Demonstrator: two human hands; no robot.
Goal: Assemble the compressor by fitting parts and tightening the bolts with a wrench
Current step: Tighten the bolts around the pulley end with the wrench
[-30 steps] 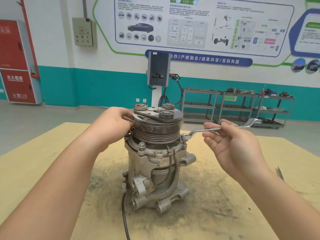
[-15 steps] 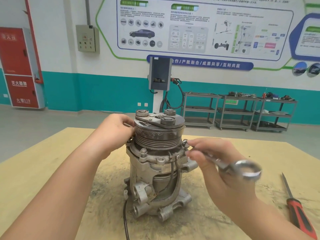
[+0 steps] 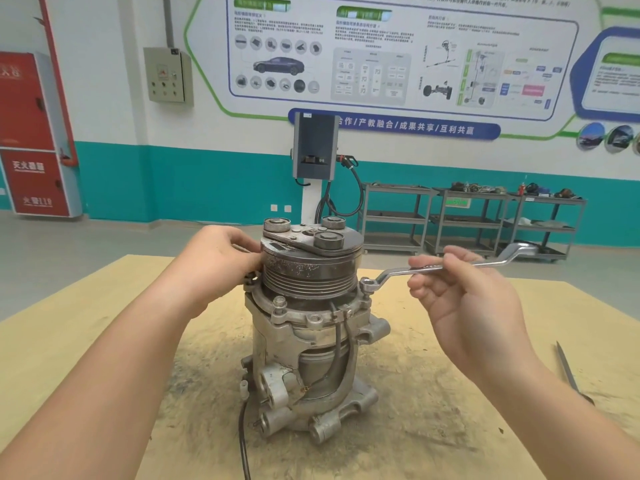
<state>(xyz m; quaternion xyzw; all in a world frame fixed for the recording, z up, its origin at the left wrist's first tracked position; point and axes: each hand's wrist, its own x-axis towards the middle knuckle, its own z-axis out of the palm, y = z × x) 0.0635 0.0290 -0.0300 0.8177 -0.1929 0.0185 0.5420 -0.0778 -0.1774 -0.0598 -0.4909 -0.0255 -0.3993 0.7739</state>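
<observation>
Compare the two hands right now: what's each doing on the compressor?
The left hand rests against the side of the pulley, steadying the compressor; the right hand touches no part of it.
The left hand carries no tool; the right hand pinches the wrench mid-shaft, its ring end seated on a flange bolt.
Both are bare.

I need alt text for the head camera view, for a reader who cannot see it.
A person's right hand holds a silver ring wrench on a bolt at the rim of an upright grey metal compressor, while the left hand steadies its grooved pulley. It stands on a yellowish wooden table.
</observation>
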